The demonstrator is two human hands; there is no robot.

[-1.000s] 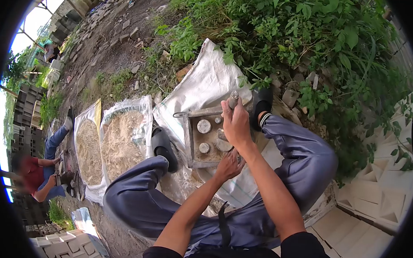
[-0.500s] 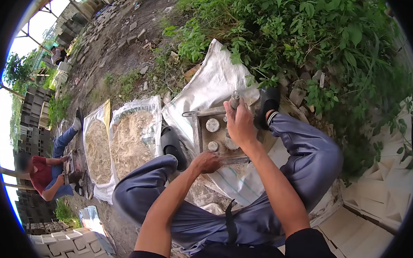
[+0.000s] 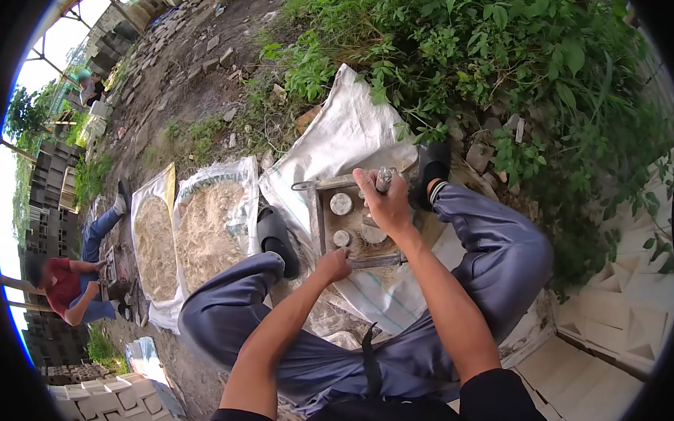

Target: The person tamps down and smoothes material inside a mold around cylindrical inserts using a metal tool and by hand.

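Note:
A shallow rectangular frame [image 3: 318,222], wooden-looking and filled with sandy material, lies between my feet. Pale round discs sit in it, among them a larger disc [image 3: 341,204] and a smaller disc [image 3: 342,238]. My right hand [image 3: 390,211] is wrapped round an upright rod-like tool [image 3: 384,179] with a metallic top end, above the frame's right half. The tool's lower end is hidden by the hand, so I cannot tell its kind. At the frame's near left corner, my left hand [image 3: 333,267] is closed on the edge, fingers partly hidden.
White sacking [image 3: 347,122] lies under the frame. To the left are two opened sacks of sandy material, a nearer sack [image 3: 214,210] and a farther sack [image 3: 155,237]. A seated person [image 3: 67,286] works beyond them. Dense plants [image 3: 491,60] grow ahead; pale moulded blocks [image 3: 608,309] stand at right.
My right hand has shifted slightly down and left, and the tool's top now points more toward me. My left hand has drawn in tighter at the frame's corner.

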